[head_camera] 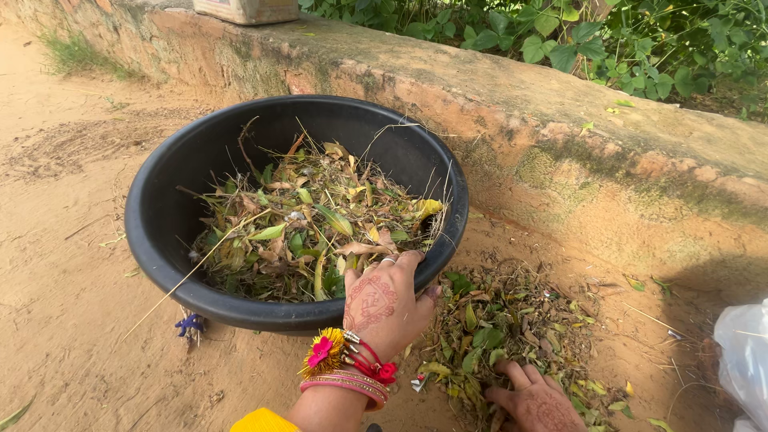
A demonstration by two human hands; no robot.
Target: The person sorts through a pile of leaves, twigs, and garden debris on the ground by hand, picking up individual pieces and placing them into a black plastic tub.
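Left hand: it rests on the near rim of the tub. The fingers curl over the rim and press down on the leaves inside. They clench lightly on the rim and on a few leaves.
Right hand: it lies low on the ground, at the near right. The fingers are spread and loose on the leaf pile. I cannot tell if they have caught any leaves yet.
Tub: black, round and wide. It sits on the sandy ground, just near the wall. It is about half full.
Leaves in tub: green and brown leaves, dry grass and thin sticks, all mixed. They touch the left fingers.
Leaf pile: more of the same stuff, on the ground just right of the tub. It lies under and around the right hand.
How the leaves handle: I think they are very light, dry and crumbly. They fall apart easily. A scoop from below with bent fingers would hold more than a pinch.
How the tub handles: it looks stiff and smooth. The rim is the good place to grab.
Bangles: red and pink, on the left wrist.
Far side: green plants grow behind the wall.
Right edge: a clear plastic bag.
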